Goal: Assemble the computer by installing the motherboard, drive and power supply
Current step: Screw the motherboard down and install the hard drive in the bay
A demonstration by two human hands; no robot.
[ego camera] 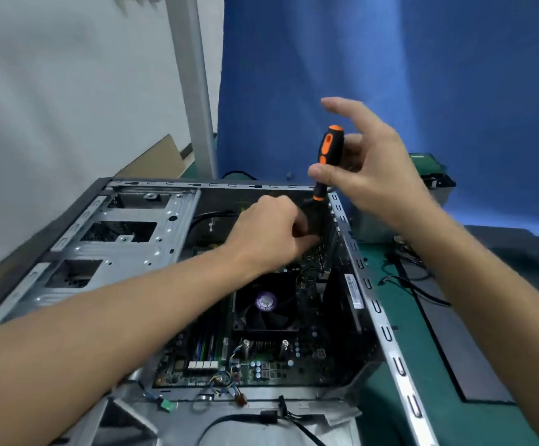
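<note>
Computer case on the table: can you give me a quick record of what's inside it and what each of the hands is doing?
case: open, lying on a green mat
inside: motherboard with a black fan on it
right hand: pinches an orange-and-black screwdriver, held nearly upright
left hand: curled inside the case near the screwdriver's shaft; what it holds is hidden

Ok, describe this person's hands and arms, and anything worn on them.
Both are bare: the left hand and right hand wear no gloves, and no ring, watch or wrist strap shows. The forearms are uncovered, with no sleeve in view.
</note>
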